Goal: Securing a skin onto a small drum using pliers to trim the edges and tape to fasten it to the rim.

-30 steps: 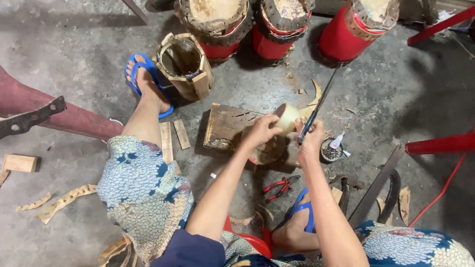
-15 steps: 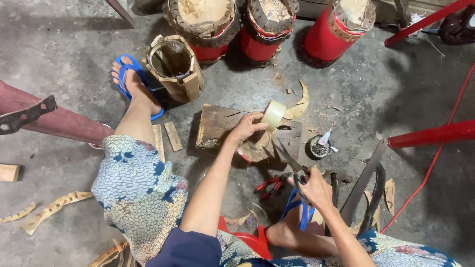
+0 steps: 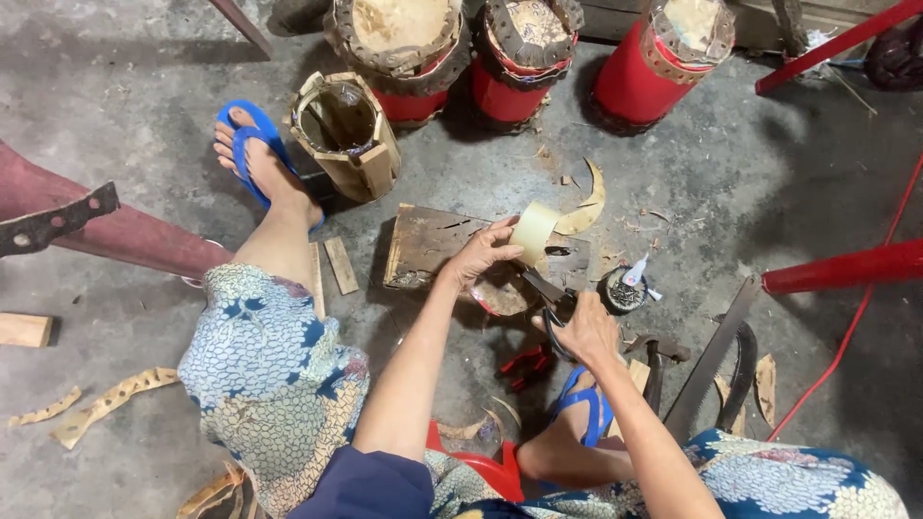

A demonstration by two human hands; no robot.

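My left hand [image 3: 481, 258] pinches a pale, curved strip of hide-like material [image 3: 534, 231] and holds it upright over a worn wooden board [image 3: 423, 250] on the concrete floor. Just below and to the right, my right hand [image 3: 588, 332] grips dark-handled scissors [image 3: 550, 300]. Their blades point up and left toward the strip and stop a little short of it. A small round tin with a white tube [image 3: 625, 286] sits beside the right hand.
Three red drums [image 3: 654, 67] and an unfinished wooden drum shell [image 3: 346, 130] stand at the back. A saw [image 3: 711, 356], a hammer [image 3: 656, 360] and red pliers [image 3: 527, 363] lie near my right foot. Red metal legs [image 3: 846, 264] are at the right, with hide offcuts [image 3: 106, 399] at the left.
My right hand dropped away from the strip, let go of a long dark blade and came up holding scissors. My left hand kept hold of the pale strip over the board.
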